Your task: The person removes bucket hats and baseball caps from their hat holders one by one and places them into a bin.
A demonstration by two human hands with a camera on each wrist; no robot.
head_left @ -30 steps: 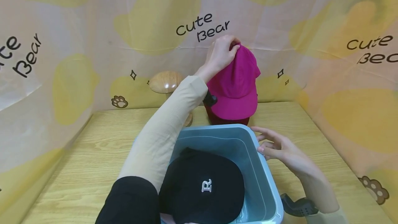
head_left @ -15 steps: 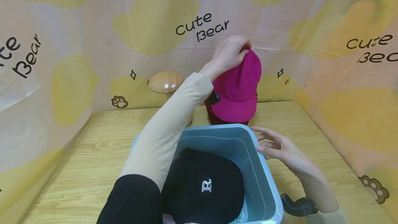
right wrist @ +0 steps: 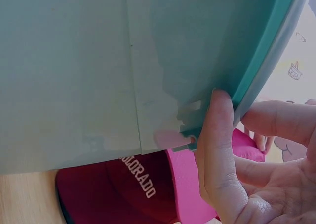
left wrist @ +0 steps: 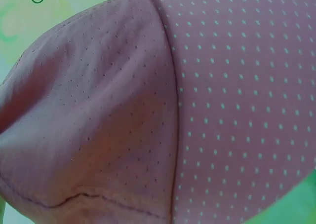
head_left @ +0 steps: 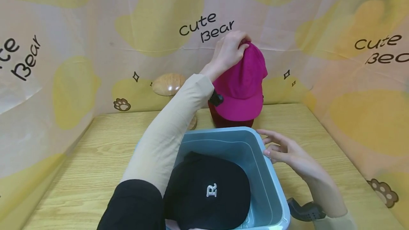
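Note:
My left hand [head_left: 227, 50] pinches a bright pink baseball cap [head_left: 244, 81] by the top of its crown, at the back of the table. Its perforated crown and dotted brim fill the left wrist view. Below the brim shows a dark red cap [head_left: 231, 122], lettered "COLORADO" in the right wrist view; how far the two touch is hidden. My right hand [head_left: 287, 153] holds the rim of a light blue bin [head_left: 266, 173] near its far right corner, thumb and fingers on either side of the edge. Inside the bin lies a black cap [head_left: 220, 173] with a white "R".
A rounded wooden stand [head_left: 167, 84] rises behind my left forearm, its base partly hidden. A pale pink item [head_left: 172, 224] peeks out under the black cap. Patterned cloth [head_left: 153, 20] hangs along the back and sides of the wooden table [head_left: 96, 152].
My left hand with the pink cap shifts slightly right and down, then back left and up. The right hand and the bin stay in place.

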